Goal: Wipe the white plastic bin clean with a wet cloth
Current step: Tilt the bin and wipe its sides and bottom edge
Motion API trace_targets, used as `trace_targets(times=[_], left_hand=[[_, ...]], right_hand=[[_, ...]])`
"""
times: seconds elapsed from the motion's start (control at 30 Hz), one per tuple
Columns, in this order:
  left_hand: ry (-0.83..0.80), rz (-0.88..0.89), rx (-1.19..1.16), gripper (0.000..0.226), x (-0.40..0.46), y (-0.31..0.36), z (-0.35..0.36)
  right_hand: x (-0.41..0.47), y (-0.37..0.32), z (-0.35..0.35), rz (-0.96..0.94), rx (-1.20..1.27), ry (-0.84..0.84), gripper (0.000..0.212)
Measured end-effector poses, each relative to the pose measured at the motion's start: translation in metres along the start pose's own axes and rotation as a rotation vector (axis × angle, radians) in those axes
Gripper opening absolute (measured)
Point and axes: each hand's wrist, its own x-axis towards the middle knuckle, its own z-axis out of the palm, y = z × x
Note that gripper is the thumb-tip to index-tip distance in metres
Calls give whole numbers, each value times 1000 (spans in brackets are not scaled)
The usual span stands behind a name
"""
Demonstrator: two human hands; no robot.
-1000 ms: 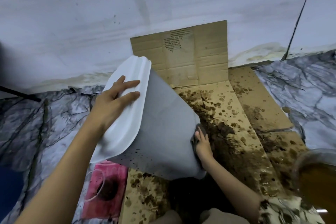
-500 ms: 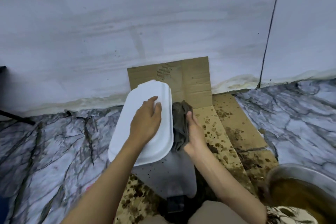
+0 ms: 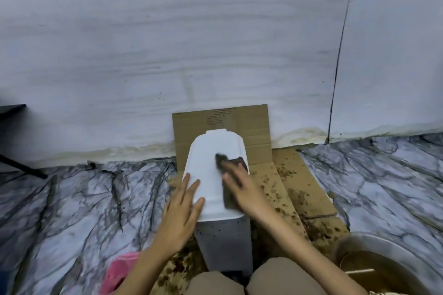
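**Lid under the cloth, sides still spotted**

We see the white plastic bin point(image 3: 225, 242) standing upright on the stained brown cardboard sheet point(image 3: 297, 189), close to the wall. Our left hand point(image 3: 182, 213) lies flat with fingers spread on the lid's near-left edge, steadying it. Our right hand point(image 3: 242, 189), fingers extended, presses the dark wet cloth point(image 3: 230, 163) onto the lid's right side. We judge the job partway: the lid top looks clean, but the front wall carries dark specks. A metal basin of brown water point(image 3: 374, 268) waits at right.
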Motion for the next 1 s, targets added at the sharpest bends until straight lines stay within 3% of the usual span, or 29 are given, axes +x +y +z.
trace_targets(times=[0.07,0.1,0.2,0.37,0.5,0.63,0.7,0.83,0.93,1.0], left_hand=[[0,-3,39,55,0,-4,2],[-2,4,70,54,3,-5,4],[-8,47,50,57,16,-1,10],[25,30,-92,60,49,7,11],[29,12,-78,55,86,4,2],[66,21,-173,44,125,3,-4],[69,32,-221,36,141,1,-5],[49,40,-204,34,159,-5,-8],[66,27,-212,35,164,-8,-9],[86,14,-236,34,167,-8,-7]], right_hand=[[-9,11,19,-88,-400,-19,48],[-8,16,21,-58,-425,19,53],[28,31,0,148,-231,71,49],[110,38,-27,339,46,-46,53],[115,24,-26,218,-91,-20,37],[67,21,2,-182,-315,287,35],[51,33,25,-277,-365,376,43],[30,74,57,-209,-219,352,54],[1,103,73,-84,-344,245,53],[-3,110,70,-103,-422,209,59]])
